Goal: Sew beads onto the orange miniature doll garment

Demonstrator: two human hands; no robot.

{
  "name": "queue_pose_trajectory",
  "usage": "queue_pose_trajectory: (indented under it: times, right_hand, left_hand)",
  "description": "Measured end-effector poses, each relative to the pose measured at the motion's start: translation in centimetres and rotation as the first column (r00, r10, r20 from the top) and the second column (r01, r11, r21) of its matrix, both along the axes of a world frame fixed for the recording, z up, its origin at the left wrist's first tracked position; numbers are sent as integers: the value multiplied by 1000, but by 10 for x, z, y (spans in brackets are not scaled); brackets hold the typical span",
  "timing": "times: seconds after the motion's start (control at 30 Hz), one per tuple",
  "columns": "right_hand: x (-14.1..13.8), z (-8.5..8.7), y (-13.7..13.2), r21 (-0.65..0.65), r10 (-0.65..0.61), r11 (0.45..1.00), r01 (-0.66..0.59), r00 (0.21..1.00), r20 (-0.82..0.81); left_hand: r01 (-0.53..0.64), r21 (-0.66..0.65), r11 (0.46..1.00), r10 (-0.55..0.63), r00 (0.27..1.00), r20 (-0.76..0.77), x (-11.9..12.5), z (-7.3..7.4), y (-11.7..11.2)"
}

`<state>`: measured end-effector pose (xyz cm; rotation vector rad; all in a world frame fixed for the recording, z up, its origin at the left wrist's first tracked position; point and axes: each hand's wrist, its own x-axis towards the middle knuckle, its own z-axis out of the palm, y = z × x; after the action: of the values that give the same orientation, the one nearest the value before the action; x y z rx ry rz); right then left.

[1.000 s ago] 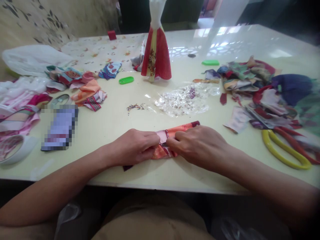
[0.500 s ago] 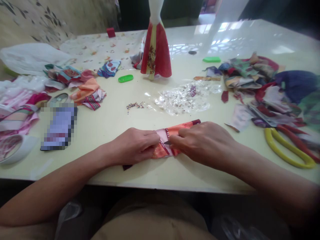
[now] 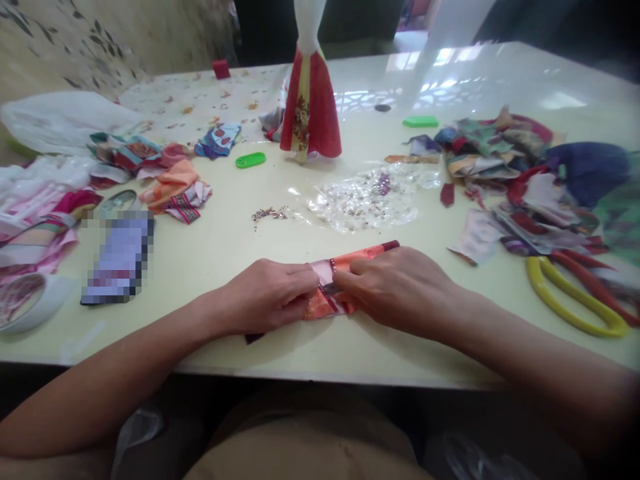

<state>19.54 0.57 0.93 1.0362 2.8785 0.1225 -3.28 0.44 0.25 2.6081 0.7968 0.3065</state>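
Note:
A strip of orange and pink fabric [image 3: 325, 272] with dark red bands lies at the table's near side, between my two hands. My left hand [image 3: 280, 293] is closed on the fabric's left part, fingertips pinching it near the middle. My right hand [image 3: 395, 283] rests over the right part, its fingers closed around a small dark pointed tool [image 3: 330, 289]. Only the tool's tip shows, against the fabric beside my left fingertips, so its exact kind cannot be made out. Much of the fabric is hidden under both hands.
A small red and gold dress [image 3: 325, 107] stands on a form beyond my hands. Scattered beads [image 3: 269, 214] and a clear plastic sheet [image 3: 350, 200] lie before it. Fabric scraps [image 3: 493, 153] and yellow-handled scissors [image 3: 575, 307] are right; a roll of tape [image 3: 47, 310] is left.
The tool's tip has shifted slightly down at the fabric's middle, and the gap there looks darker and wider. Both hands keep nearly the same place and hold.

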Motion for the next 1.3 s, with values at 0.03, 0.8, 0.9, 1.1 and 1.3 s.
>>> queue_pose_trajectory:
  times: [0.03, 0.8, 0.9, 1.1, 1.3]
  right_hand:
    - [-1, 0, 0, -1, 1, 1000, -1, 1000, -2]
    - [-2, 2, 3, -107, -72, 992, 69, 997, -23]
    - [-1, 3, 3, -106, -73, 992, 72, 997, -7]
    - [-3, 4, 4, -112, -101, 989, 101, 995, 8]
    - [-3, 4, 5, -115, -116, 987, 115, 993, 2]
  left_hand:
    - [2, 1, 1000, -2, 1000, 1, 0, 0, 0]
    - [136, 151, 979, -133, 991, -25, -4, 4, -2]
    - [159, 180, 971, -147, 986, -79, -4, 0, -3]
    - [152, 205, 967, -130, 984, -118, -4, -2, -3]
    - [146, 191, 971, -124, 985, -123, -4, -2, -3]
